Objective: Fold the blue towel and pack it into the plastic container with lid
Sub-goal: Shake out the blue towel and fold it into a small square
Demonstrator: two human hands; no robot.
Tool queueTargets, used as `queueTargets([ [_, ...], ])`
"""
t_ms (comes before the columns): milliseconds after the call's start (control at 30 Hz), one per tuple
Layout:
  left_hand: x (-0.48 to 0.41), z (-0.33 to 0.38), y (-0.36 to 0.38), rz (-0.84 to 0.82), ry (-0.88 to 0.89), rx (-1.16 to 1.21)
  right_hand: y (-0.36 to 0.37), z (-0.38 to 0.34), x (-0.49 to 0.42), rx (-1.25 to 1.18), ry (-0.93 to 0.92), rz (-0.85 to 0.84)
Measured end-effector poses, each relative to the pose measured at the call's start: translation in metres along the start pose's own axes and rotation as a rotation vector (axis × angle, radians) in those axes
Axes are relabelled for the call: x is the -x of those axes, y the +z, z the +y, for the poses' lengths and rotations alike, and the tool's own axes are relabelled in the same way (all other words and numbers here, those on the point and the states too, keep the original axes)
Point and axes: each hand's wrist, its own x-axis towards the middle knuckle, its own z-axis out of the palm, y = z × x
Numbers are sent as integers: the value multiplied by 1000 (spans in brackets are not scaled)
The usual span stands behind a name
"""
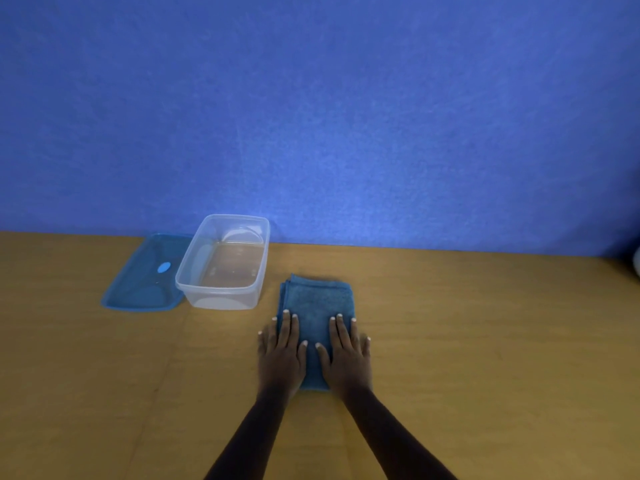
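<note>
Pressing flat on the folded blue towel point(317, 299) with left hand point(282, 358) and right hand point(348, 360), fingers straight, gripping nothing. Lying on the table point(485, 341), just right of the open plastic container point(221, 299), with the lid point(145, 282) at its left.

A plain blue wall point(311, 98) fills the upper half of the view — faintly grainy, with a paler patch of light low near its middle. Below it a yellow-brown wooden bench point(485, 341) stretches across, its far edge meeting the wall.
</note>
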Motion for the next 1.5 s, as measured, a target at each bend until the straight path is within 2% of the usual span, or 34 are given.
queueTargets([
  [133, -1, 0, 5, -21, -128, -21, -2, -1, -2, -4, -6, -26],
  [233, -1, 3, 0, -28, -147, -52, -6, 0, -2, -19, -6, -67],
  [300, -4, 5, -6, -17, -164, -34, -11, 1, -3, -113, 12, -69],
  [467, -15, 7, -24, -28, -297, 222, -29, 3, -4, -574, 286, 122],
  [600, -23, 8, -30, -91, -501, 502, -39, 3, -14, -646, 404, 36],
  [667, -25, 7, -29, -113, -542, 593, -42, 3, -17, -669, 440, -7],
  [800, -26, 9, -29, -93, -544, 746, -49, 10, -18, -753, 444, 2],
  [1067, -32, 50, -34, -24, -432, 871, -82, 36, -21, -733, 408, 159],
  [1500, -44, 154, -18, -280, -264, 1086, -135, 130, -13, -620, 558, 341],
])
